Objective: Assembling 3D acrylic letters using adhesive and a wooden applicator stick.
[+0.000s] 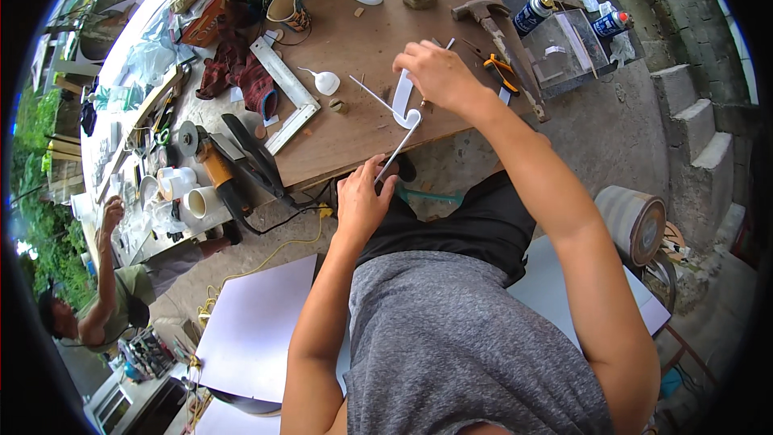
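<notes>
My left hand (364,200) is at the table's near edge, its fingers closed on the lower end of a thin white strip (396,150). That strip slants up to a wider white band (403,97) with a curled end. My right hand (439,72) is over the band's upper part, fingers bent together; what they pinch is hidden beneath them. Another thin white rod (370,94) slants in from the left toward the curl. Left of it on the wooden table lies a small white squeeze bottle (326,83) with a thin nozzle.
A metal square (286,97), a dark red glove (237,71) and an angle grinder (216,169) lie to the left. On the right are a hammer (503,52), an orange-handled tool (501,74) and spray cans (534,14). Another person (113,298) stands at the far left.
</notes>
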`<state>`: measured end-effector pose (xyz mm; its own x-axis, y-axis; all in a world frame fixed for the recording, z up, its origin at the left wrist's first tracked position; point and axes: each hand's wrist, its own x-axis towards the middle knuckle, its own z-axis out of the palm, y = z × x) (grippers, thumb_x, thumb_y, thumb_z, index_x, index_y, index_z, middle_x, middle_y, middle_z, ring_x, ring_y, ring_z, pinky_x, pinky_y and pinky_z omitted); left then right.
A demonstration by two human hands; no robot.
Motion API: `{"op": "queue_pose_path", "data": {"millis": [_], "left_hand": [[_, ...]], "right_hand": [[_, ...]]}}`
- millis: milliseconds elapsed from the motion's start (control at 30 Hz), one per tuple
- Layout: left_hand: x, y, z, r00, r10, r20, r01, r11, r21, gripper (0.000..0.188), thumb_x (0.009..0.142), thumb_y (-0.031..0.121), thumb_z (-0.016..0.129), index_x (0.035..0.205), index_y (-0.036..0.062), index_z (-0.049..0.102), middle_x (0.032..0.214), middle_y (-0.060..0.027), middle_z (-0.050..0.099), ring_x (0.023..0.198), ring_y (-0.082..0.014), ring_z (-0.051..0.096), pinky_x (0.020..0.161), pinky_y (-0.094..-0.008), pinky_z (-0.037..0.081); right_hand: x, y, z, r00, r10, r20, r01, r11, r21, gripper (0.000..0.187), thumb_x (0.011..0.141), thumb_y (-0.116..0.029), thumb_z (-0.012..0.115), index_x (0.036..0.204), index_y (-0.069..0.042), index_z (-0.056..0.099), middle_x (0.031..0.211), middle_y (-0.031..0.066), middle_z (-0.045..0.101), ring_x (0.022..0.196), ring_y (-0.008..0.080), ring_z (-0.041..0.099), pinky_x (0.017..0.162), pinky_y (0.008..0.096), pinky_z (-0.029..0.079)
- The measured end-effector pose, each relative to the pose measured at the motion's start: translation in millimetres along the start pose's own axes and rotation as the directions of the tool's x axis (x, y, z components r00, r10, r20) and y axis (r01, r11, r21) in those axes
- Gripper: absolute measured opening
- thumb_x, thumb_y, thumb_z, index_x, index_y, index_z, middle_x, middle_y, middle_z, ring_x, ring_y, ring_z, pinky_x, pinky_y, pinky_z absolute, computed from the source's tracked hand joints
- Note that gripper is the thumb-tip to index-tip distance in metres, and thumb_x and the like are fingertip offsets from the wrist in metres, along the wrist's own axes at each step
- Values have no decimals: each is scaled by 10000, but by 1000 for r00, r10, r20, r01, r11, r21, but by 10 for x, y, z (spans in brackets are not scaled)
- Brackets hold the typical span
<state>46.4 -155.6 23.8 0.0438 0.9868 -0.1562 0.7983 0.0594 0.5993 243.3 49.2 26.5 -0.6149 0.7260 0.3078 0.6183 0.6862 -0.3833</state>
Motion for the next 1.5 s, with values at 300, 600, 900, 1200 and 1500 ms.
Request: {"op": "queue_pose_path", "data": {"millis": [300,600,900,1200,1500], "left_hand": [[120,111,-93,983,-186,16,179,915,-363,326,995,201,654,1249,-4,653,1069,-157,753,979,-275,724,903,-385,542],[695,-163,-40,974,-2,-228,-68,952,-300,138,963,63,661,1083,6,700,930,-164,707,759,-250,692,710,-351,553],[766,-221,26,998,-50,-41,33,936,-350,171,925,14,668,1086,13,727,883,-90,692,692,-152,636,645,-285,519],[648,-111,-22,1000,-4,29,11,967,-255,234,882,44,704,1113,69,725,992,-69,716,882,-254,628,861,-373,452],[665,14,-37,997,-33,74,47,980,-193,269,896,47,695,1161,83,716,1038,-58,709,926,-220,644,897,-358,435]], "right_hand": [[441,207,-117,881,310,357,-295,951,-98,230,893,-31,624,1105,-76,704,1066,136,744,1076,329,689,939,436,538],[339,245,-79,971,158,177,-143,985,-96,121,927,-144,663,1031,-103,712,1007,59,733,1054,259,637,924,431,449],[446,385,4,959,135,248,-141,990,7,155,923,-126,655,1060,-99,721,982,67,757,1014,256,659,935,422,431],[533,402,33,949,122,292,-145,988,60,162,915,-70,637,1054,-89,716,966,63,741,986,255,653,924,410,428],[439,326,-229,986,156,63,-166,957,236,100,901,-39,653,981,-79,697,897,43,704,915,243,640,903,399,442]]}}
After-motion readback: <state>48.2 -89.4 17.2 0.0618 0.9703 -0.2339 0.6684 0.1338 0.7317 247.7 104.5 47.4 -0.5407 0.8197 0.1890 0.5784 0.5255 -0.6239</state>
